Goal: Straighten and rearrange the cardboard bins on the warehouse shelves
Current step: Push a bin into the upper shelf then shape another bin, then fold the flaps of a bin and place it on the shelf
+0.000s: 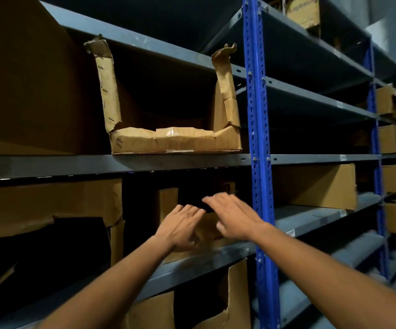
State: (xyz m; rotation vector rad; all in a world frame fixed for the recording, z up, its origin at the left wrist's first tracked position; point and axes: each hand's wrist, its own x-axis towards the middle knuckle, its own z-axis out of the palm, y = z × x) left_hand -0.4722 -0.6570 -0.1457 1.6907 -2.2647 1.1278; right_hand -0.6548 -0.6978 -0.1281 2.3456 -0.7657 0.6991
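Still early: left hand (182, 227) and right hand (233, 217), fingers flat, holding nothing, at small cardboard bin (210, 230) near shelf front edge (239, 251); torn bin (175, 138) above untouched.

- Cardboard box (304, 13), top shelf, right of the blue upright (258, 138): printed word, cropped by the frame edge, reads approximately "Lightning".
- Cardboard bin (212, 236) between the hands: small dark print on its front, too blurred to read.
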